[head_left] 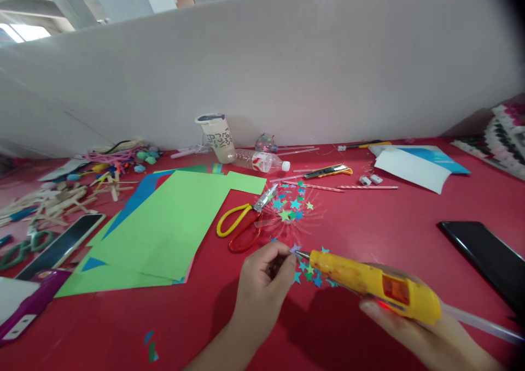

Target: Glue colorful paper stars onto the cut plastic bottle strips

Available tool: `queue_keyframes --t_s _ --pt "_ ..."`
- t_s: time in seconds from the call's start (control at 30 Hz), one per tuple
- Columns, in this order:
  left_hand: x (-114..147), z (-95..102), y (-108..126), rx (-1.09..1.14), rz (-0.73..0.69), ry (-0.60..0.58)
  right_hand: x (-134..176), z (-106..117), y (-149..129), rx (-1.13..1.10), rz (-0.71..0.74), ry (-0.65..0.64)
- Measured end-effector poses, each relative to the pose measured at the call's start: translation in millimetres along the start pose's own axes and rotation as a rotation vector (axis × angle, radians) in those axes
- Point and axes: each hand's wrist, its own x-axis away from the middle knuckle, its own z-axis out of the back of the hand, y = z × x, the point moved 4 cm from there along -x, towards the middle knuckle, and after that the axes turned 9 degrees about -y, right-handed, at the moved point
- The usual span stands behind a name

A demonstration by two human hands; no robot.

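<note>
Between the thumb and forefinger of my left hand (pixel 262 283) is a small purple paper star (pixel 295 248). My right hand (pixel 414 333) grips a yellow hot glue gun (pixel 369 281), a clear glue stick (pixel 482 323) jutting from its back. The glue gun's metal nozzle is right at the star. Just beyond my hands, cut clear plastic strips (pixel 289 230) fan out, with blue and green stars (pixel 295 204) on and around them. More loose stars (pixel 309 272) lie beneath the nozzle. Scissors (pixel 246 218) with yellow and red handles rest beside the plastic, their blades partly over it.
Green paper sheets (pixel 164 229) cover the left. Behind stand a white cup (pixel 217 136) and a lying plastic bottle (pixel 260 161). A box cutter (pixel 328 171) and striped straws (pixel 367 187) lie farther back. Black phone (pixel 484 261) at right; another phone (pixel 61 245) and a purple hole-punch-like tool (pixel 36 302) at left.
</note>
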Motion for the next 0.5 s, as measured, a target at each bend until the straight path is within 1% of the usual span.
queue_keyframes --t_s 0.27,0.5 --pt "-0.3 -0.2 1.0 0.007 -0.004 -0.005 -1.0 0.0 -5.1 -0.026 0.012 0.042" --pt "-0.4 0.2 0.6 0.009 -0.003 -0.003 -3.3 0.8 -2.6 -0.019 0.012 0.016"
